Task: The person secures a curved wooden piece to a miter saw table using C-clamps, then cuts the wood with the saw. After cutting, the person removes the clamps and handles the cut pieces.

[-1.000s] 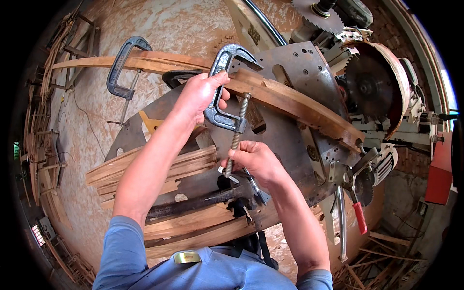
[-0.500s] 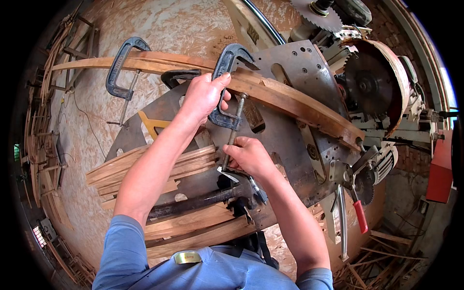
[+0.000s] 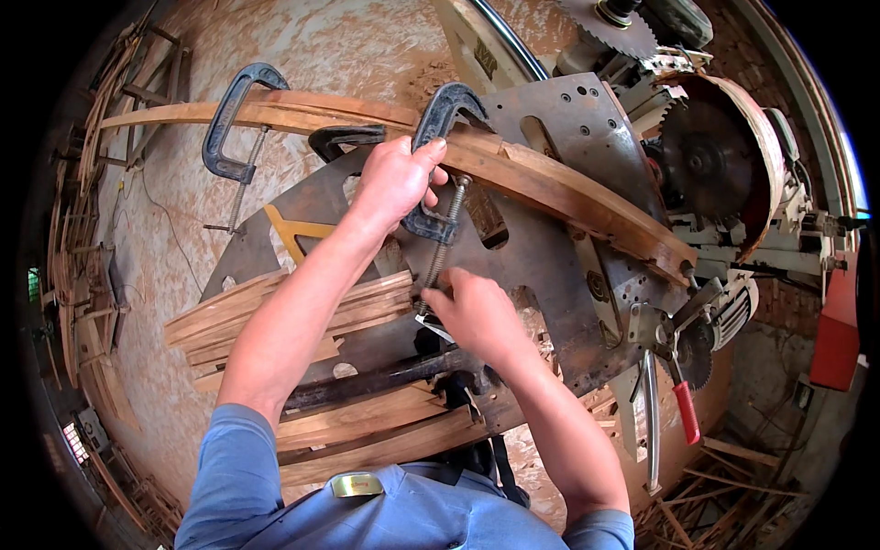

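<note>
A long curved strip of layered wood (image 3: 568, 188) lies across a grey metal saw table (image 3: 550, 266). A dark C-clamp (image 3: 440, 119) grips the strip near its middle. My left hand (image 3: 396, 179) holds this clamp's frame, fingers wrapped over it and the wood. My right hand (image 3: 472, 312) is closed on the handle at the lower end of the clamp's threaded screw (image 3: 445, 240). A second C-clamp (image 3: 229, 124) holds the strip further left, untouched.
A round saw blade (image 3: 706, 165) stands at the right behind its guard, another toothed blade (image 3: 610, 27) at the top. Stacked wooden strips (image 3: 275, 312) lie under my left forearm, more near my body. Red-handled pliers (image 3: 683, 403) hang at the right. The floor around is sawdust.
My right hand has shifted slightly down the screw and turned on its handle. My left hand has stayed on the clamp frame. The view has drifted slightly.
</note>
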`<state>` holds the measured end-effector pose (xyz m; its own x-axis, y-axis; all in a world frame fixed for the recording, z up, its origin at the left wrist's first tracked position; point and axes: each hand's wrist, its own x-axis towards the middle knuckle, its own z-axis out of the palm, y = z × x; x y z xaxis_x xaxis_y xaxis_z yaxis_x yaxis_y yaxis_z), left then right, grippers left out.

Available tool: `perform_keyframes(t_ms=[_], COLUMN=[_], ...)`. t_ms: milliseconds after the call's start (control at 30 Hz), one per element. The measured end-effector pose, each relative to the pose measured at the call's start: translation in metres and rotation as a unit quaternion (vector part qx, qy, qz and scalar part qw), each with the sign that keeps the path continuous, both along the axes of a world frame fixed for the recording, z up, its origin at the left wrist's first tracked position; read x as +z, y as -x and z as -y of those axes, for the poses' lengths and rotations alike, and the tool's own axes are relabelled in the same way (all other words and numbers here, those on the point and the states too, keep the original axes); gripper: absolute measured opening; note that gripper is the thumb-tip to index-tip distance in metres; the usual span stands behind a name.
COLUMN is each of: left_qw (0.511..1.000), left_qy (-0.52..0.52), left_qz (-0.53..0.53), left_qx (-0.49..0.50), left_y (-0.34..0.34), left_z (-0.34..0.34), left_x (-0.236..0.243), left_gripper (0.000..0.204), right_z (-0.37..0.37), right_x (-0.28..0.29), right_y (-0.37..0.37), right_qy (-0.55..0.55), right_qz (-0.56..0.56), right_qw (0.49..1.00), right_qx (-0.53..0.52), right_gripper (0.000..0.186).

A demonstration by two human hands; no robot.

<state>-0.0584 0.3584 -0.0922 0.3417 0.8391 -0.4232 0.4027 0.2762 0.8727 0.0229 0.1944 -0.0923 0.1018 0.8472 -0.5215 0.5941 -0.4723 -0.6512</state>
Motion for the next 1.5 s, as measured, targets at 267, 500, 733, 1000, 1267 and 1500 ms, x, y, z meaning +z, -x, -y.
perform_keyframes(t_ms=[267,500,733,1000,1267,1500], left_qw=[1.0,1.0,0.999,0.999,0.998,0.998], left_qy=[0.0,-0.013,-0.011,-0.005,0.0,-0.011], left_qz=[-0.017,-0.02,-0.031,-0.036,-0.055,-0.055], left_qx=[-0.005,-0.015,-0.007,-0.019,-0.018,-0.023], left_y=[-0.004,-0.002,-0.006,-0.005,-0.006,-0.007], left_z=[0.001,0.0,0.001,-0.002,-0.002,-0.003], left_x=[0.001,-0.005,-0.001,-0.003,-0.002,-0.001], left_gripper=[0.031,0.033,0.033,0.034,0.036,0.033], right_z=[0.041,0.041,0.04,0.042,0.04,0.052], right_x=[-0.003,-0.001,-0.006,0.001,0.005,-0.005], right_y=[0.002,-0.002,-0.005,0.0,-0.001,0.005], right_qy=[-0.112,-0.054,-0.054,-0.075,-0.013,-0.058], right_qz=[0.15,0.144,0.121,0.178,0.159,0.134], right_qw=[0.975,0.972,0.978,0.962,0.965,0.979], right_qx=[0.123,0.177,0.162,0.193,0.208,0.145], right_gripper=[0.009,0.011,0.012,0.01,0.007,0.008])
